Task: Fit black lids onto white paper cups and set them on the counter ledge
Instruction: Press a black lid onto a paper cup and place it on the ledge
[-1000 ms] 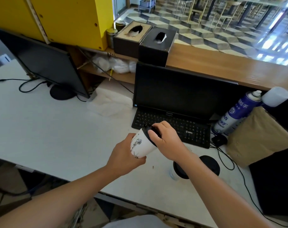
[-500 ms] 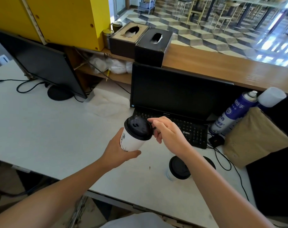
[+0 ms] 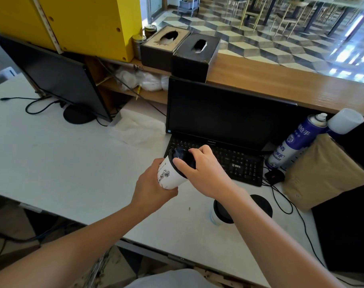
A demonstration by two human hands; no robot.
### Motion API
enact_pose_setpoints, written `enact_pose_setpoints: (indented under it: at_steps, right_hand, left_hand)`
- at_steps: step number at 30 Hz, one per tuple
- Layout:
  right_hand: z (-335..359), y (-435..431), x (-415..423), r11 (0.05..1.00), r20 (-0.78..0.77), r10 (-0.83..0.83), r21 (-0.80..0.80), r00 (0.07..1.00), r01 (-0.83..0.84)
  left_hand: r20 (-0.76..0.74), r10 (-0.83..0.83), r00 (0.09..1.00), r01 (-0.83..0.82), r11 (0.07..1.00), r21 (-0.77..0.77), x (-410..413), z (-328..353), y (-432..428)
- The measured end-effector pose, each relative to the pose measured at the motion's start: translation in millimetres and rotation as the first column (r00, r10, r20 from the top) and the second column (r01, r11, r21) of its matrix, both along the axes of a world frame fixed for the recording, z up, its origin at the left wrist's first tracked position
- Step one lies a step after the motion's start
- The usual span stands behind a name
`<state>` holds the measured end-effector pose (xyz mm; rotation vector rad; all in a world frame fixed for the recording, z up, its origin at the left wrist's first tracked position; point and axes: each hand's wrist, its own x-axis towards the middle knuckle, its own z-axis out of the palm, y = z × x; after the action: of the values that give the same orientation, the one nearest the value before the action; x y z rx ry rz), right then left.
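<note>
Tilted over since a moment ago, the white printed paper cup (image 3: 168,177) sits gripped in my left hand (image 3: 154,190) above the white desk (image 3: 62,163); my right hand (image 3: 204,171) clamps its black plastic lid (image 3: 182,156). Setting it on the wooden counter ledge (image 3: 270,80) remains.

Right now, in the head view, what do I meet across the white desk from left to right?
Left monitor, held paper cup, standing lidded cup, blue spray can, brown paper bag.

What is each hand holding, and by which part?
The left hand grips the white paper cup round its side; the right hand grips the black lid by its rim.
</note>
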<state>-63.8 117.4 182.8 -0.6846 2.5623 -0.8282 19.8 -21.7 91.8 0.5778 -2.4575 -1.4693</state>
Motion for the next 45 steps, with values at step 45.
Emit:
enact_pose_setpoints:
  at_steps: [45]
  right_hand:
    - [-132.2,11.2,32.1,0.602,0.826,-0.165,-0.349,0.539,0.719]
  left_hand:
    - [0.144,-0.017,0.989,-0.105,0.602,0.792,18.5,-69.3,-6.1]
